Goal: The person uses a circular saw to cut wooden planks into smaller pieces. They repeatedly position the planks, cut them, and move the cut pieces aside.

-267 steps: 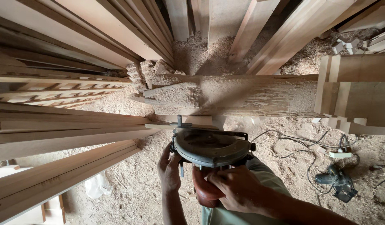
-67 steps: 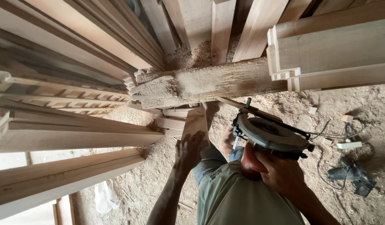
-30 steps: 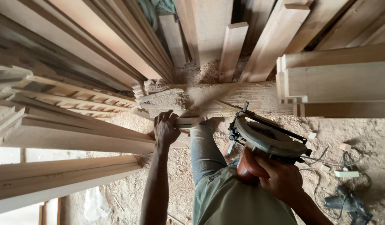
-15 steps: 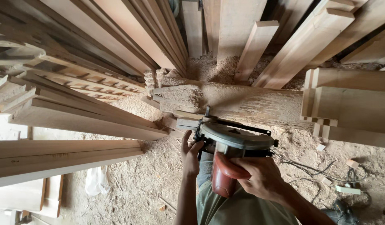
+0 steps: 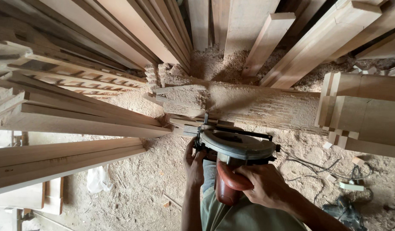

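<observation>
My right hand [image 5: 265, 186] grips the red handle of a circular saw [image 5: 238, 147] with a grey metal guard. The saw sits over a short pale strip of wood [image 5: 186, 125] that lies on a rough, sawdust-coated log [image 5: 257, 105]. To the left of the saw, my left hand [image 5: 193, 160] rests against the saw's front edge and the wood under it. Whether it grips the wood or only steadies it is hidden by the saw.
Long planed boards [image 5: 73, 119] stand stacked at left, leaning planks [image 5: 265, 38] at the back, and stacked boards [image 5: 364, 111] at right. Sawdust covers the floor. Cables [image 5: 317, 164] and a dark power tool [image 5: 342, 214] lie at lower right.
The saw was held up at the right with my left hand reaching for the strip; now it sits centred over the strip, with my left hand beside it.
</observation>
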Available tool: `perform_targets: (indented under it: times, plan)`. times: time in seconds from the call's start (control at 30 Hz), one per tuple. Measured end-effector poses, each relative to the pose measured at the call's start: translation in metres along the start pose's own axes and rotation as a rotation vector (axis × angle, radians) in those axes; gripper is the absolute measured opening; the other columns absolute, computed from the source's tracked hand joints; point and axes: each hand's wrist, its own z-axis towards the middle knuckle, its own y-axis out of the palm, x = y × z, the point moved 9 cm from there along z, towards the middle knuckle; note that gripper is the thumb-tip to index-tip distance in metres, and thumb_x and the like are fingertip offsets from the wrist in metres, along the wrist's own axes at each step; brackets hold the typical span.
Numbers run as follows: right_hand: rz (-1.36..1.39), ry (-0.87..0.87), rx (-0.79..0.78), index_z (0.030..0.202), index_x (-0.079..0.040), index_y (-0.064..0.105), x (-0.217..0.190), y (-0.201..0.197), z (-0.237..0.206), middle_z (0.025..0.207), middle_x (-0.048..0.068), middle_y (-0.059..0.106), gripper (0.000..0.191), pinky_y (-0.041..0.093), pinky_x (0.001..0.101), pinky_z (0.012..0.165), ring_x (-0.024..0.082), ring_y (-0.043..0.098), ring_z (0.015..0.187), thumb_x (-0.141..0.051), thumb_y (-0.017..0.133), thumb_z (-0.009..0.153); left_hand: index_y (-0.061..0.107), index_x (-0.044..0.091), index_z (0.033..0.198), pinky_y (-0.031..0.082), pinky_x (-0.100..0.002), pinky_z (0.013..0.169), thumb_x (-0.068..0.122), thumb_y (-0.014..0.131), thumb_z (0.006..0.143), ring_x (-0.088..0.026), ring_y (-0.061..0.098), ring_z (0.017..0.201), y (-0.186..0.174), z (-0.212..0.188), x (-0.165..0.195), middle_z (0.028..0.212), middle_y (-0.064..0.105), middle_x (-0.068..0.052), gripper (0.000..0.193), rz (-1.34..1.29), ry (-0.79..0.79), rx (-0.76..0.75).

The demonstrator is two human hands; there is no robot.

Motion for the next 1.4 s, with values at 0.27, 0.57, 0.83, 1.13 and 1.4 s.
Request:
perform_targets:
  times: [0.27, 0.57, 0.83, 1.13, 1.4]
  plan:
    - [0.007, 0.023, -0.061, 0.112, -0.007, 0.071, -0.017, 0.004, 0.025, 0.092, 0.013, 0.079, 0.042, 0.063, 0.0381, 0.069, 0.028, 0.078, 0.074, -0.014, 0.08, 0.072, 0.056, -0.001, 0.143, 0.058, -0.038, 0.095, 0.006, 0.06, 0.084, -0.023, 0.068, 0.105, -0.008, 0.012, 0.017, 0.119, 0.068, -0.014, 0.059, 0.003, -0.039, -0.002]
    - [0.007, 0.005, -0.093, 0.113, -0.006, 0.07, -0.038, 0.013, 0.046, 0.093, 0.014, 0.078, 0.046, 0.063, 0.0411, 0.073, 0.031, 0.077, 0.08, -0.012, 0.081, 0.068, 0.059, -0.001, 0.141, 0.058, -0.035, 0.093, 0.003, 0.06, 0.085, -0.02, 0.069, 0.105, -0.027, 0.025, 0.028, 0.12, 0.071, -0.014, 0.055, 0.009, -0.097, 0.027]
    - [0.037, -0.099, 0.003, 0.112, -0.002, 0.069, -0.059, 0.016, 0.064, 0.091, 0.016, 0.077, 0.045, 0.06, 0.0443, 0.071, 0.034, 0.075, 0.079, -0.012, 0.081, 0.07, 0.06, -0.002, 0.14, 0.059, -0.035, 0.086, 0.004, 0.06, 0.086, -0.02, 0.069, 0.096, -0.043, 0.036, 0.037, 0.114, 0.072, -0.014, 0.055, 0.035, -0.092, 0.011]
    - [0.023, -0.137, -0.047, 0.106, 0.0, 0.069, -0.066, 0.03, 0.081, 0.084, 0.014, 0.077, 0.038, 0.062, 0.04, 0.064, 0.027, 0.075, 0.067, -0.012, 0.082, 0.072, 0.061, -0.003, 0.139, 0.06, -0.035, 0.084, 0.006, 0.062, 0.088, -0.019, 0.07, 0.094, -0.064, 0.052, 0.033, 0.112, 0.073, -0.013, 0.052, 0.034, -0.133, 0.049]
    - [0.029, -0.175, -0.037, 0.105, -0.001, 0.069, -0.07, 0.039, 0.089, 0.079, 0.012, 0.076, 0.03, 0.063, 0.0342, 0.061, 0.021, 0.073, 0.059, -0.011, 0.081, 0.079, 0.06, -0.005, 0.139, 0.061, -0.035, 0.087, 0.003, 0.065, 0.087, -0.021, 0.072, 0.097, -0.083, 0.061, 0.025, 0.112, 0.074, -0.017, 0.054, 0.005, -0.116, 0.08]
